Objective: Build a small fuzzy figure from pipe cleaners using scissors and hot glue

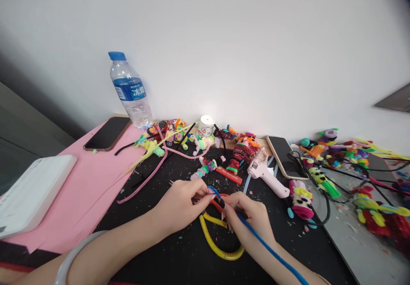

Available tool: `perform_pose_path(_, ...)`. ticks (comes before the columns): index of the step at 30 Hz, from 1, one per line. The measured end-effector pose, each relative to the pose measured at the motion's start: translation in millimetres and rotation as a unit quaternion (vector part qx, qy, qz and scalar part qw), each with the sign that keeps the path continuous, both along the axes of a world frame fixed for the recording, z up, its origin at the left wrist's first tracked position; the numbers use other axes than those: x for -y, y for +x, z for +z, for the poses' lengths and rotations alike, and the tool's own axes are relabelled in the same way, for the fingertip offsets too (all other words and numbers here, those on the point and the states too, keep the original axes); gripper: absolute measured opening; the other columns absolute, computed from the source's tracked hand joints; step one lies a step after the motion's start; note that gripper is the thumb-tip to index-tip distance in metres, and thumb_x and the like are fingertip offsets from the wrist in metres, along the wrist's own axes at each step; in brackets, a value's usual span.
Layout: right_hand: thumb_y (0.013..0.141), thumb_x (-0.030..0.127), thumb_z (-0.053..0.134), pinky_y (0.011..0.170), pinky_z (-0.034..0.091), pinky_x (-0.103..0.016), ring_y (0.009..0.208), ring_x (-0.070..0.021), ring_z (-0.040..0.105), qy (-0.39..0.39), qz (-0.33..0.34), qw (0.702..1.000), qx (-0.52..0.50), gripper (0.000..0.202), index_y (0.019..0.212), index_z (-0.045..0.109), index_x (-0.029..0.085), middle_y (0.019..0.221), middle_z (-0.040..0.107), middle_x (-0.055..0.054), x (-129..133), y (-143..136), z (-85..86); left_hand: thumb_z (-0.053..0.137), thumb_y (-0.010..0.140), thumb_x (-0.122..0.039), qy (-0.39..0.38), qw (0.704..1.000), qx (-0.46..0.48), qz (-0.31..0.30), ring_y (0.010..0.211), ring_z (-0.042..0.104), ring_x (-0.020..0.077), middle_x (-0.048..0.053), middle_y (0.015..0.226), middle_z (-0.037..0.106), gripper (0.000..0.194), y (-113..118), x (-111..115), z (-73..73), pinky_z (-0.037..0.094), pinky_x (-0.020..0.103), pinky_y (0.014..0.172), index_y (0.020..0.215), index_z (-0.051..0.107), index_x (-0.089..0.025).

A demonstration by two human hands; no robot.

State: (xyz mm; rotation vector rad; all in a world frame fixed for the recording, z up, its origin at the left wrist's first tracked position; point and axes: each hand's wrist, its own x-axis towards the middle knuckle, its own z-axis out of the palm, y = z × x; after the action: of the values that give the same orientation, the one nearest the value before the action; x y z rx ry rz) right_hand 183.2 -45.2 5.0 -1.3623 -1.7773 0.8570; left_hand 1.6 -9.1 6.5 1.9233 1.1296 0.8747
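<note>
My left hand [187, 204] and my right hand [251, 214] are close together over the black mat, fingers pinched. Between them a blue pipe cleaner [265, 244] bends in a small curve, and its long tail runs across my right wrist toward the lower right. A small dark piece [220, 202] shows at the fingertips; its kind is unclear. Beneath the hands lies a yellow looped handle [221, 253], like that of scissors, with red parts partly hidden by my fingers. Just beyond are a small beaded-looking pipe cleaner piece [203, 170] and a red stick [229, 175].
A pink glue gun [267, 176] and a phone [285, 157] lie right of centre. Several pipe cleaner figures [323, 182] crowd the right. A water bottle [131, 91], another phone [108, 133], pink sheets [83, 170] and a white box [38, 193] are left. A wall stands behind.
</note>
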Motion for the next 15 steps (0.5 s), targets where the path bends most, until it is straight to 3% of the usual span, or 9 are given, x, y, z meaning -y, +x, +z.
perform_pose_path(15, 0.084, 0.021, 0.048, 0.038, 0.038, -0.019, 0.037, -0.0096, 0.050, -0.026, 0.003, 0.999, -0.032, 0.016, 0.071, 0.057, 0.019, 0.051, 0.058, 0.003, -1.2, -1.2, 0.3, 0.060, 0.080, -0.018, 0.009, 1.000, 0.019, 0.001, 0.063, 0.069, 0.0133, 0.003, 0.070, 0.072, 0.006, 1.3, 1.6, -0.1, 0.052, 0.017, 0.055, 0.076, 0.063, -0.015)
